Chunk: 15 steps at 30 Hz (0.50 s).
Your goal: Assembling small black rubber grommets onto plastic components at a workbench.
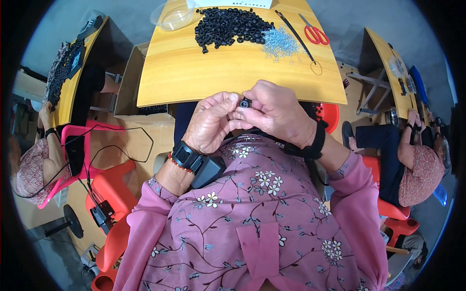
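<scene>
Fingers (234, 112) of both hands pinching small black ring (245, 103), fingertips meeting around it

Bright even light, sharp, fisheye-bent edges

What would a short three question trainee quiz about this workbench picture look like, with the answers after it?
1. True or false: the left hand and the right hand hold the small black ring between their fingertips, above the edge of the wooden table.
2. What lies just right of the pile of black rings?
A. red scissors
B. a heap of small clear parts
C. a clear bowl
3. Which tool with red handles lies near the table's far right corner?

Key
1. True.
2. B: the heap of small clear parts touches the pile's right side.
3. The red scissors.
</scene>
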### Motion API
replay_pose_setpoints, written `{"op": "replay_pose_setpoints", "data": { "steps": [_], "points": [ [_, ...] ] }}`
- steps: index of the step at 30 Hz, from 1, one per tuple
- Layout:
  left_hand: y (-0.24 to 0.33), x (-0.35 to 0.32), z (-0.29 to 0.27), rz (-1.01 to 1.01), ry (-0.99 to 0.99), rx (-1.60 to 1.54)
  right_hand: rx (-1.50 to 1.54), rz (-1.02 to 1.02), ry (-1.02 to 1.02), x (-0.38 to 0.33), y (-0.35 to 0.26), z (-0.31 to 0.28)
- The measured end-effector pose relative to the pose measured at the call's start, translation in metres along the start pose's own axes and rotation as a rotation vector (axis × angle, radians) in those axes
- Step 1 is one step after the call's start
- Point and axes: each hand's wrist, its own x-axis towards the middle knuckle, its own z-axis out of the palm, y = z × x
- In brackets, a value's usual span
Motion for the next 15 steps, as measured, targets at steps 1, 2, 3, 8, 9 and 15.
{"op": "replay_pose_setpoints", "data": {
  "steps": [1,2,3,8,9,15],
  "points": [
    [0.0,0.0,-0.001,-0.017,0.012,-0.05,0.003,0.01,0.013,0.0,0.0,0.0],
    [0.001,-0.001,0.0,-0.024,0.015,-0.034,0.002,0.013,0.01,0.0,0.0,0.0],
    [0.0,-0.001,0.003,-0.031,0.017,-0.021,0.0,0.017,0.005,0.0,0.0,-0.001],
    [-0.002,-0.001,-0.003,-0.008,-0.049,0.024,-0.061,-0.07,0.018,-0.002,0.004,0.006],
    [-0.003,-0.001,-0.003,0.004,-0.053,0.023,-0.062,-0.078,0.009,-0.002,0.005,0.006],
    [-0.003,-0.003,-0.007,0.006,-0.092,0.055,-0.098,-0.138,-0.116,0.003,0.004,-0.003]
  ]
}}
